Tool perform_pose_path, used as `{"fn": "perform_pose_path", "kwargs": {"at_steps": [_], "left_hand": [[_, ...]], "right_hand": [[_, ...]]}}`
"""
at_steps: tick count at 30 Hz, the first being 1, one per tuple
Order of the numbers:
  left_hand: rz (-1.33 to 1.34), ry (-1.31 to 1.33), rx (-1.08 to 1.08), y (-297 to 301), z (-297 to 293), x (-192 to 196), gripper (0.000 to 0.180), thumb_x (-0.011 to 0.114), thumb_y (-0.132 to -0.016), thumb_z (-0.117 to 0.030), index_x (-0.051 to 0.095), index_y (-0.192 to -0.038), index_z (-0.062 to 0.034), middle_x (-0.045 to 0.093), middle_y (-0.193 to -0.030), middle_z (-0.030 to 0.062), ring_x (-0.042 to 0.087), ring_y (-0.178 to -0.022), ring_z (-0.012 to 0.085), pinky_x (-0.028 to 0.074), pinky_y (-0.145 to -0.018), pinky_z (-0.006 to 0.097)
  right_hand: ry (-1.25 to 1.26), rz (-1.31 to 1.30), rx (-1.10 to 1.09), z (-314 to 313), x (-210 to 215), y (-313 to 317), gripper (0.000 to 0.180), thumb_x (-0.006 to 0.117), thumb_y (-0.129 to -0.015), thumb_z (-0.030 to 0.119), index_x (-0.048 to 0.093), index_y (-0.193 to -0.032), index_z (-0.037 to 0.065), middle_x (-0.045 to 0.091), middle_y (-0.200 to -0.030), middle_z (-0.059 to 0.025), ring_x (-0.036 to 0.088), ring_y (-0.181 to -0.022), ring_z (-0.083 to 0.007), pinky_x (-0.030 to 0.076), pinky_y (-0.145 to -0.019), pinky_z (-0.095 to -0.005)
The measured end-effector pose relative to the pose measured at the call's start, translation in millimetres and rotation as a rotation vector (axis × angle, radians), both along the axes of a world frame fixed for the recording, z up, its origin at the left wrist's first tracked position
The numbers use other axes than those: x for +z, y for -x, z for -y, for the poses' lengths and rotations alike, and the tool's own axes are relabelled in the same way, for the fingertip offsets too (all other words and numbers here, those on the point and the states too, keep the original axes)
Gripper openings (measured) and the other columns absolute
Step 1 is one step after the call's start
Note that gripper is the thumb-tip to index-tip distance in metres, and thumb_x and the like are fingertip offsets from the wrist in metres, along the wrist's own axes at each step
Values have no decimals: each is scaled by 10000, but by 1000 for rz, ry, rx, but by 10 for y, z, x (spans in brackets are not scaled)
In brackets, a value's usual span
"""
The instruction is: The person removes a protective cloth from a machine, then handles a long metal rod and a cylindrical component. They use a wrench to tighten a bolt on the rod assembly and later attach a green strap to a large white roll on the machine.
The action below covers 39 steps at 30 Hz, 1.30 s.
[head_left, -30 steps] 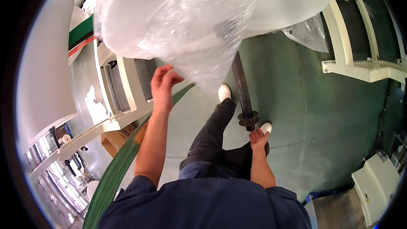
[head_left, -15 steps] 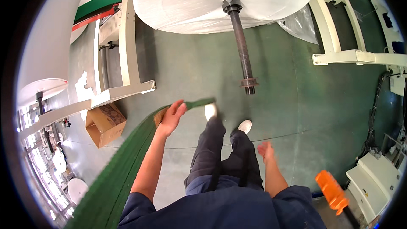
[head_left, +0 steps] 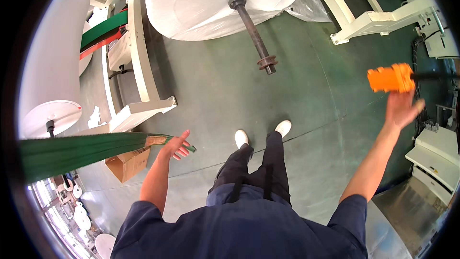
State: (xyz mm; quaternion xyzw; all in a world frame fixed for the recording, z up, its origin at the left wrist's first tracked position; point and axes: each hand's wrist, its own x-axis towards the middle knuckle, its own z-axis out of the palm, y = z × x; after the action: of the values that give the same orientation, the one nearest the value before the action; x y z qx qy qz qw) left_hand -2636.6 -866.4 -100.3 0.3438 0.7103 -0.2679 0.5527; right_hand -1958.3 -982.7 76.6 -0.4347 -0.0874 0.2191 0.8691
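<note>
A wide green webbing sling (head_left: pixel 91 149) stretches in from the left, with a tan patch near its narrow end. My left hand (head_left: pixel 176 147) is against that end, its fingers extended and apart, and a short tip of webbing shows past them. On the right, an orange hand-held control pendant (head_left: pixel 390 78) hangs on a black cable. My right hand (head_left: pixel 401 111) reaches up to its lower edge with the thumb spread away. The pendant hides some of the fingertips, so whether they touch it is unclear.
Ahead lies a large white film-wrapped roll (head_left: pixel 191 7) with a dark steel shaft (head_left: pixel 254 33) sticking out towards me. Cream machine frames (head_left: pixel 143 67) stand on both sides. A cardboard box (head_left: pixel 128 164) sits at left, a white cabinet (head_left: pixel 433 156) at right.
My right hand has risen outward to the pendant, which now hangs higher in view. My left hand has moved slightly left and lower, its fingers looser, and the sling has swung to nearly level.
</note>
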Motion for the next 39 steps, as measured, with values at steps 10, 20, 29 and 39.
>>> {"fn": "perform_pose_path", "kwargs": {"at_steps": [10, 20, 29, 39], "left_hand": [[202, -1075, -70, -465, -993, 27, 483, 804, -751, -362, 601, -988, 7, 650, -985, 112, 611, -948, 193, 464, -889, 345], [730, -1516, 78, -2470, -1636, 497, 215, 509, -978, -140, 556, -1138, -5, 686, -811, 94, 653, -779, 159, 506, -707, 309], [847, -1358, 190, -2171, -467, 200, 198, 478, -939, -58, 555, -1118, -21, 665, -1051, 119, 620, -941, 220, 473, -876, 354], [530, -1501, -39, -2577, -589, 93, 286, 520, -870, -64, 463, -1150, -51, 667, -897, 216, 622, -845, 460, 495, -737, 480]], "right_hand": [[80, 374, 659, -1154, -614, 763, 931, 287, -906, 740, 338, -1456, -9, 431, -1457, -101, 389, -1348, -223, 235, -1140, -383], [-89, 257, 1043, -1595, -493, 2250, 760, 560, -851, 681, 592, -1192, 3, 625, -1008, -28, 556, -890, -93, 459, -773, -261], [152, 32, 1216, -273, -338, 1847, 988, 521, -764, 794, 380, -1424, 72, 598, -1120, -94, 653, -877, -245, 576, -719, -394], [392, 28, 572, 979, 16, 976, 831, 240, -859, 804, 528, -1111, 67, 629, -827, -120, 633, -725, -286, 524, -663, -420]]}}
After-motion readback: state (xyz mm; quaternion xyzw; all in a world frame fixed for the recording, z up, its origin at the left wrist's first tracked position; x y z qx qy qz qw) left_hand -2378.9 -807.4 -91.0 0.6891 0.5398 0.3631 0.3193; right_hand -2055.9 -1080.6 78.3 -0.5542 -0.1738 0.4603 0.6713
